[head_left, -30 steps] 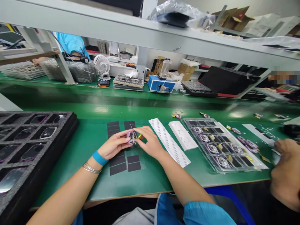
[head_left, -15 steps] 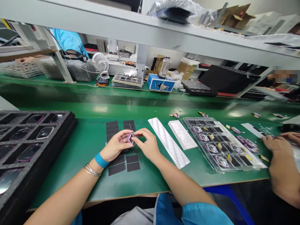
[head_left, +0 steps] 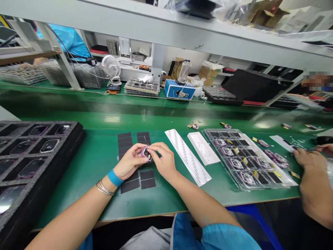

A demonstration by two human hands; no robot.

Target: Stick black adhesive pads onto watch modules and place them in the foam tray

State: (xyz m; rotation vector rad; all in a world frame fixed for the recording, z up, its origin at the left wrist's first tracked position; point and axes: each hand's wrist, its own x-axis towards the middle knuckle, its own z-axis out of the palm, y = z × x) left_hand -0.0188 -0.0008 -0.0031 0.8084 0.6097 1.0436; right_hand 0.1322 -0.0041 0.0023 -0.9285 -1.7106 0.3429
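Note:
My left hand (head_left: 129, 162) is closed around the edge of a small purple-rimmed watch case (head_left: 146, 153), tilted so its open inner side with small parts shows. My right hand (head_left: 165, 160) is closed at the case's right side, thumb and fingertips touching it. Thin tweezers (head_left: 146, 140) stick out past the right fingers, tips pointing away from me; the rest of them is hidden by the hand. Beneath and around the hands lie sheets of black rectangular stickers (head_left: 147, 180) on the green bench.
A black foam tray (head_left: 66, 146) with watch cases stands left. To the right lie a white label strip (head_left: 187, 156), a white box lid (head_left: 203, 147) and a clear plastic tray (head_left: 241, 184) of purple cases. A co-worker's hands (head_left: 309, 159) work at far right. A shelf beam (head_left: 166, 29) crosses above.
The watch case in my left hand has turned slightly, showing more of its inside. My right fingertips have shifted to its right edge. The whole view has moved a little.

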